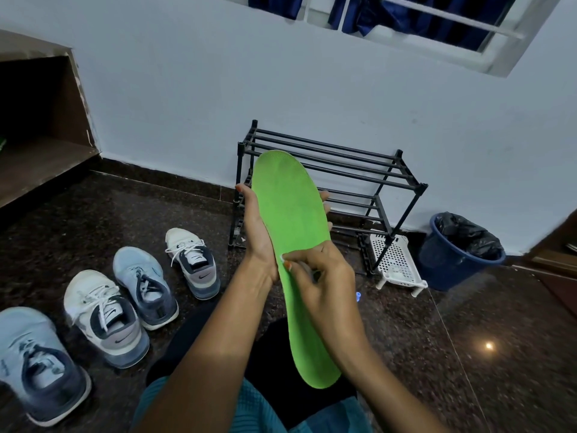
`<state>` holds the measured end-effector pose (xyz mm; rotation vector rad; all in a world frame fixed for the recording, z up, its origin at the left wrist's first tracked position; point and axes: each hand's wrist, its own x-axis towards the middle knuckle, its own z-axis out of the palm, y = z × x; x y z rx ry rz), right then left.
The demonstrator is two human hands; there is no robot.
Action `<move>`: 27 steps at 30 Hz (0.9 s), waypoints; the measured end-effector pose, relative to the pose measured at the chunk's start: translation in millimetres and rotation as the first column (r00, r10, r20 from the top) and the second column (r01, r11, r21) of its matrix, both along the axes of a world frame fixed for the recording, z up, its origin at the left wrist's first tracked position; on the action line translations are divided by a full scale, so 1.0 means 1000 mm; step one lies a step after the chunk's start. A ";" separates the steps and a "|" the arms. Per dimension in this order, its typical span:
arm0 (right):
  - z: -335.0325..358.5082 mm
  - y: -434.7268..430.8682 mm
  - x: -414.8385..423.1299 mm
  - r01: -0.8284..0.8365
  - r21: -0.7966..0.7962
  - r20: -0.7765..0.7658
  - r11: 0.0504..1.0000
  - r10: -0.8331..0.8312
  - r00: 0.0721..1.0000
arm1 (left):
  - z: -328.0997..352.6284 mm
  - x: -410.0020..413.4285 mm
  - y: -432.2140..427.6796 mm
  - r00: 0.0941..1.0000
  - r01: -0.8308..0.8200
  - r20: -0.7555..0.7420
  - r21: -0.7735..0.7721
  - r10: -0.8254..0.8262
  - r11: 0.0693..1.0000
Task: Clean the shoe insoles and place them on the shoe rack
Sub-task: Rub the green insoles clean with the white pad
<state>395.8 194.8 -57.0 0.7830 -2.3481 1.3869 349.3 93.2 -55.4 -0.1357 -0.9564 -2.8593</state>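
Insole (292,220), green, held up in the air with its toe upward, in front of the black rack (343,170). The left hand (259,235) grips its left edge, fingers (324,195) wrapped behind it and showing on the right. The right hand (321,276) lies across its middle, fingers curled, thumb and forefinger pinched onto its face. Four shoes (140,285) stand on the floor (468,339) to the left. A white basket (396,260) and a blue bin (449,264) stand right of the rack.
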 end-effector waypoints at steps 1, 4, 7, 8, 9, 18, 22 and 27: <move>0.001 0.000 -0.002 0.003 0.006 0.002 1.000 -0.003 1.000 | 0.000 0.000 0.000 1.000 -0.004 0.003 -0.005 0.004 1.000; 0.008 -0.001 -0.015 0.069 0.029 -0.035 0.997 -0.068 0.997 | -0.001 0.000 0.001 1.000 -0.009 0.016 -0.029 0.009 1.000; 0.011 -0.004 -0.026 0.130 0.048 -0.063 0.990 -0.126 0.990 | -0.002 -0.001 0.002 0.999 -0.021 0.029 -0.050 0.022 0.999; 0.010 -0.005 -0.026 0.132 0.046 -0.073 0.990 -0.128 0.989 | -0.002 -0.001 0.002 0.999 -0.026 0.030 -0.046 0.028 0.999; 0.008 -0.005 -0.024 0.126 0.037 -0.075 0.991 -0.123 0.990 | -0.001 -0.001 0.001 0.999 -0.029 0.031 -0.040 0.030 0.999; 0.001 0.000 -0.001 -0.005 0.005 0.006 1.000 0.005 1.000 | 0.001 0.000 0.000 1.000 -0.004 0.028 -0.017 0.004 1.000; 0.009 -0.005 -0.021 0.056 -0.011 -0.026 0.998 -0.056 0.998 | 0.000 -0.002 0.002 0.999 0.000 0.043 -0.051 0.002 0.999; 0.006 -0.007 -0.020 0.063 -0.031 -0.008 0.998 -0.063 0.998 | -0.001 0.000 0.000 0.999 0.001 0.033 -0.072 0.002 0.997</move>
